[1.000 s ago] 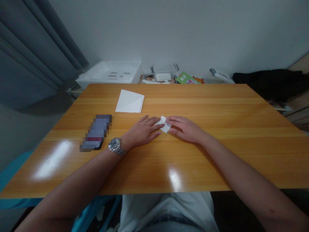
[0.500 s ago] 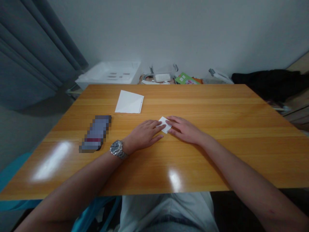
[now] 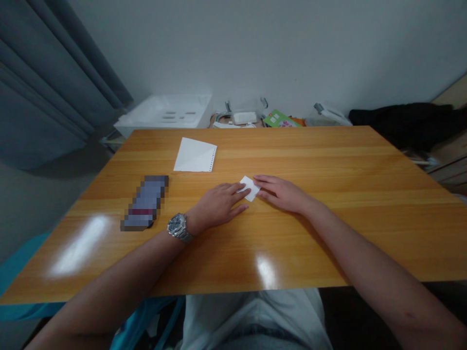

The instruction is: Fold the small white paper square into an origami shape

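A small white piece of folded paper (image 3: pixel 249 186) lies on the wooden table between my hands. My left hand (image 3: pixel 221 201), with a metal watch (image 3: pixel 177 225) on its wrist, rests fingers outstretched; two fingertips press on the paper's left part. My right hand (image 3: pixel 282 194) is at the paper's right corner, fingers extended and slightly curved, the fingertips at or just touching its edge. Farther back on the left lies a larger white sheet (image 3: pixel 196 155) with a perforated right edge.
A blurred-out phone-like object (image 3: pixel 145 203) lies left of my left hand. Behind the wooden table (image 3: pixel 328 165) are a white tray (image 3: pixel 168 109), a green booklet (image 3: pixel 280 119) and dark cloth (image 3: pixel 404 121). Blue chair parts (image 3: pixel 27 257) show at the lower left.
My right hand has drawn back slightly to the right, so more of the small paper shows. The left hand stays on the paper.
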{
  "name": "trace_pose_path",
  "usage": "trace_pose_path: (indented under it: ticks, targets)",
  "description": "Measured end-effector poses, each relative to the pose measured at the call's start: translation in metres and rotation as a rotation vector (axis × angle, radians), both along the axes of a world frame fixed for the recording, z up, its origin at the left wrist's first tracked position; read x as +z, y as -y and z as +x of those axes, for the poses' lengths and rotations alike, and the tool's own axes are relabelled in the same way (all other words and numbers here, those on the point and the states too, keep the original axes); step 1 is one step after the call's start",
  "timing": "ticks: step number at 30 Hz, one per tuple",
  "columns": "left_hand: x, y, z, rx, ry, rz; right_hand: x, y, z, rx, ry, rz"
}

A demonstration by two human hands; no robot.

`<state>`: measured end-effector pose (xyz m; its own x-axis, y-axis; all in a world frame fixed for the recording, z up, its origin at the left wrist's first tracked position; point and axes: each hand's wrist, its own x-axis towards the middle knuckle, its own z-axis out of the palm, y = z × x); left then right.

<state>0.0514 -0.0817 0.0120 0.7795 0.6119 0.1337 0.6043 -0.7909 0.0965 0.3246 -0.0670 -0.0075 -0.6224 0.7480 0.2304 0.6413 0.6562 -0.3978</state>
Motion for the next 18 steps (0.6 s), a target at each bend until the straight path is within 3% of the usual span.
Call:
trace_pose_path:
  ticks: [8,18]
  targets:
    - [0.002,-0.006,-0.01,-0.114,-0.032,-0.026,0.003,0.004,-0.003,-0.021,0.016,-0.002]
    - [-0.002,-0.006,-0.008,-0.099,-0.012,0.004,-0.002,0.0,0.0,-0.002,-0.043,0.006]
